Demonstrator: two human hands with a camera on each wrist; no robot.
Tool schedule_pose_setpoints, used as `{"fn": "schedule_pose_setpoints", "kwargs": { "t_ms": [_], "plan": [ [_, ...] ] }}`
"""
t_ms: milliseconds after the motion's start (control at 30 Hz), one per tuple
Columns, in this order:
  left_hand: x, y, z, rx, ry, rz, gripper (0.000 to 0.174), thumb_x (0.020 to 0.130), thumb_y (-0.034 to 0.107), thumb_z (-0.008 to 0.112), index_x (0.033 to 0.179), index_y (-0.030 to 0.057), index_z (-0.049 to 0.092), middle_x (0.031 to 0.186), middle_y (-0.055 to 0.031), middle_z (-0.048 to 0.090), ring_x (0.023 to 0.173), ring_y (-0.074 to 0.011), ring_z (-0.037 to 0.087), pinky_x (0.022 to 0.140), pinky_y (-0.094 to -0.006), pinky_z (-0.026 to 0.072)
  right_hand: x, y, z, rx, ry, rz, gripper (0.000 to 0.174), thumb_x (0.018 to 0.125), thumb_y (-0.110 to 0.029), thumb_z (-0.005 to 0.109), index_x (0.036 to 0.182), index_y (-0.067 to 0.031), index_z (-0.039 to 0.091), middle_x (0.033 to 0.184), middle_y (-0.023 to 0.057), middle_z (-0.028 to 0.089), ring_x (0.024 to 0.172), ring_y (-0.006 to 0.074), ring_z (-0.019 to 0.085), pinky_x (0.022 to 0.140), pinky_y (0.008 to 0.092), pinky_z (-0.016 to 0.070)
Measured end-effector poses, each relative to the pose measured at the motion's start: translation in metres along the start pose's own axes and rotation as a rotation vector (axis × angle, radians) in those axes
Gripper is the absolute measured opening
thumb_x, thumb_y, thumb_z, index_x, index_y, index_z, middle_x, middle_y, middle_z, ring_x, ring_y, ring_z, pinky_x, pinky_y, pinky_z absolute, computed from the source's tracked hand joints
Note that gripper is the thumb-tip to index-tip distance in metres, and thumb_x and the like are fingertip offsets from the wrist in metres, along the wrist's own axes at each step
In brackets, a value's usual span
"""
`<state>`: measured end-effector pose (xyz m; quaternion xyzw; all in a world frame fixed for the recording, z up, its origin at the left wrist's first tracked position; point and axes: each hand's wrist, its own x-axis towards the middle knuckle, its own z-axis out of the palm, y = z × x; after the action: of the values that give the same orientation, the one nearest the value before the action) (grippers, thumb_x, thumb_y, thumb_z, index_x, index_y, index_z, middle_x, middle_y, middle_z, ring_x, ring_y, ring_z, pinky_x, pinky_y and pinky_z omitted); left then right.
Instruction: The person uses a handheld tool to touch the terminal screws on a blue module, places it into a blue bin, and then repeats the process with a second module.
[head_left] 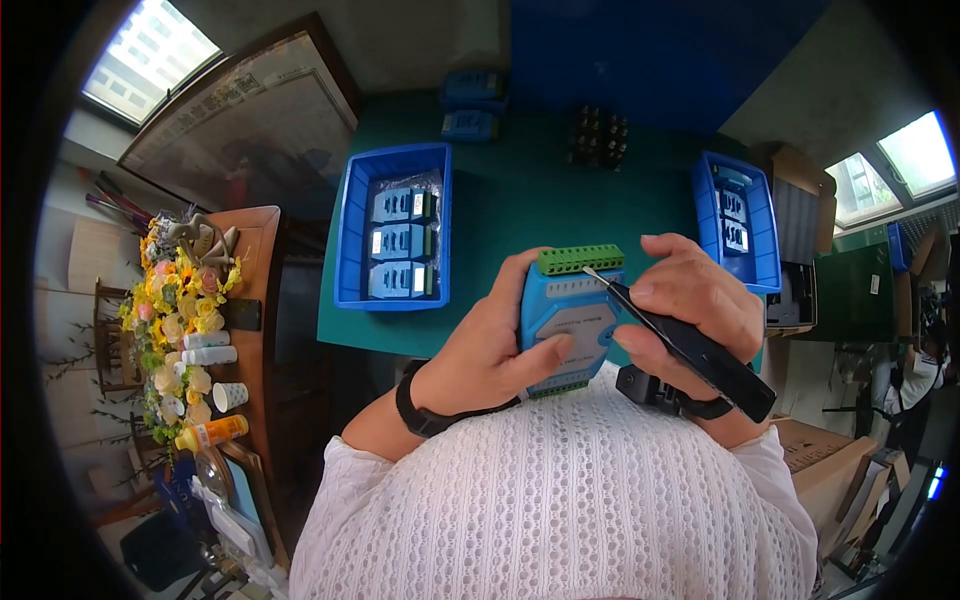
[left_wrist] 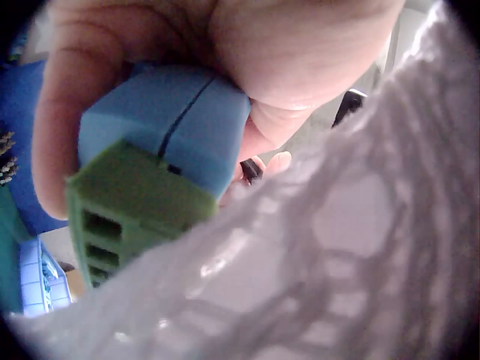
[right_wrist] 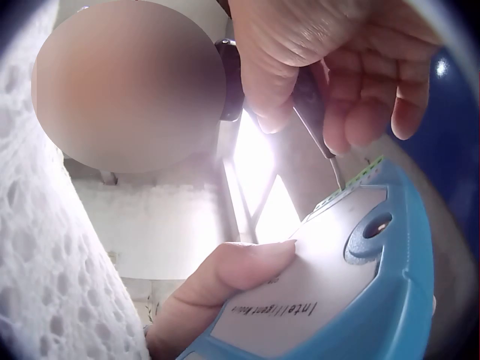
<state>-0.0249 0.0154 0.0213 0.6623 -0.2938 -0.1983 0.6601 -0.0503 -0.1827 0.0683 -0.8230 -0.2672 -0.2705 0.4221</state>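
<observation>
My left hand [head_left: 480, 350] grips a light blue module [head_left: 537, 322] with a pale label, thumb across its face, close in front of the white knit top. A green screw terminal block [head_left: 580, 260] runs along the module's far edge, and another green strip shows at its near edge. My right hand [head_left: 705, 300] holds a black-handled screwdriver [head_left: 705, 362] between thumb and fingers. Its thin metal shaft slants to the terminal block, tip right at the screw row. In the right wrist view, the shaft [right_wrist: 337, 174] meets the green strip. The left wrist view shows fingers wrapped round the blue housing [left_wrist: 142, 112].
On the green table [head_left: 500, 190], a blue bin [head_left: 343, 235] with several modules stands left. Another blue bin [head_left: 768, 225] with modules stands right. Stacked blue modules [head_left: 470, 105] and a cluster of small dark pieces [head_left: 598, 138] lie at the back. Flowers [head_left: 190, 310] cover a wooden side table.
</observation>
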Motion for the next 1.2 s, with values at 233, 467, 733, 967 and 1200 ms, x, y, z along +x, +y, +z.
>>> {"fn": "schedule_pose_setpoints", "kwargs": {
  "t_ms": [233, 467, 733, 967, 1200],
  "plan": [
    [-0.003, 0.003, -0.001, -0.065, -0.041, -0.086, 0.064, 0.08, 0.01, 0.057, 0.13, -0.0003, 0.019, 0.122, -0.0135, 0.043, 0.113, -0.0187, 0.042, 0.096, -0.0316, 0.0332, 0.001, -0.002, 0.001, 0.023, 0.022, -0.013, 0.028, 0.062, -0.017, 0.08, 0.078, -0.0049, 0.061, 0.069, 0.0068, 0.063, 0.064, 0.0204, 0.063, 0.078, 0.0402, 0.0504],
    [-0.003, 0.0, 0.001, 0.025, 0.01, -0.005, 0.062, 0.079, 0.016, 0.058, 0.128, -0.0005, 0.023, 0.112, -0.0217, 0.051, 0.102, -0.029, 0.055, 0.087, -0.0348, 0.0425, -0.003, -0.003, 0.002, 0.019, 0.012, -0.023, 0.029, 0.069, -0.025, 0.076, 0.081, -0.0041, 0.06, 0.067, 0.0083, 0.06, 0.064, 0.0183, 0.061, 0.08, 0.0434, 0.049],
    [-0.005, -0.003, 0.001, 0.003, 0.019, 0.018, 0.062, 0.078, 0.017, 0.058, 0.127, -0.0006, 0.023, 0.111, -0.0216, 0.051, 0.102, -0.0286, 0.054, 0.087, -0.0345, 0.0424, 0.005, -0.01, 0.001, -0.065, -0.045, -0.03, 0.021, 0.061, -0.005, 0.075, 0.078, -0.0073, 0.063, 0.073, 0.0054, 0.063, 0.069, 0.018, 0.062, 0.083, 0.0402, 0.0482],
    [-0.005, -0.006, 0.002, -0.022, -0.002, 0.026, 0.062, 0.079, 0.017, 0.057, 0.127, -0.0007, 0.024, 0.111, -0.0211, 0.051, 0.102, -0.0278, 0.055, 0.087, -0.0348, 0.0423, 0.007, -0.015, -0.003, -0.078, -0.09, -0.019, 0.021, 0.06, 0.0, 0.073, 0.076, -0.0085, 0.063, 0.075, 0.005, 0.061, 0.07, 0.0175, 0.06, 0.085, 0.0418, 0.0467],
    [-0.005, -0.004, 0.002, -0.014, -0.017, 0.035, 0.061, 0.079, 0.016, 0.057, 0.127, -0.0011, 0.024, 0.112, -0.0211, 0.051, 0.102, -0.0277, 0.055, 0.087, -0.034, 0.0422, 0.006, -0.015, -0.003, -0.052, -0.066, 0.005, 0.02, 0.06, 0.0, 0.073, 0.077, -0.0082, 0.064, 0.075, 0.0048, 0.062, 0.069, 0.0169, 0.061, 0.085, 0.0418, 0.0468]
  ]
}}
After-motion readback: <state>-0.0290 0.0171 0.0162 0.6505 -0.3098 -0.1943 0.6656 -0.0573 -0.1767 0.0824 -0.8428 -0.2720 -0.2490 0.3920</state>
